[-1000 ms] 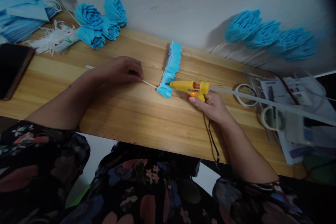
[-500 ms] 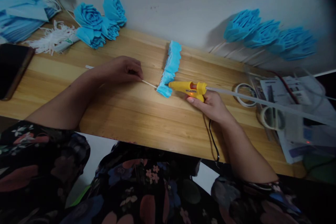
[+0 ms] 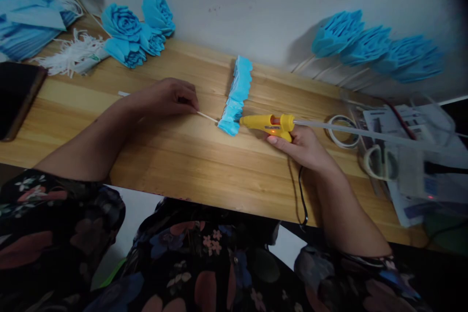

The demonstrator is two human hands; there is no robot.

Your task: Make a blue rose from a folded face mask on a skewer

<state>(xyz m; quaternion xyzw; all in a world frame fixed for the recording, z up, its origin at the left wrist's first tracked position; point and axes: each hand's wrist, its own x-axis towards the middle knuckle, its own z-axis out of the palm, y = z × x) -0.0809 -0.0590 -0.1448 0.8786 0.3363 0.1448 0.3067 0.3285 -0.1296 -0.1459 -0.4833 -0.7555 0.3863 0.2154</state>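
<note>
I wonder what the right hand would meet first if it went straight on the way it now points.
Most likely the pleated blue strip: the yellow glue gun in the right hand points at the strip's near end, though the depth leaves it unclear whether they touch.

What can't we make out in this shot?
Glue gun, head view: part of its grip is covered by the right hand.
Stick, head view: the pinched part is hidden by the left hand.
Phone, head view: cut off by the left edge.
Paper, head view: print too blurred to read.
</note>
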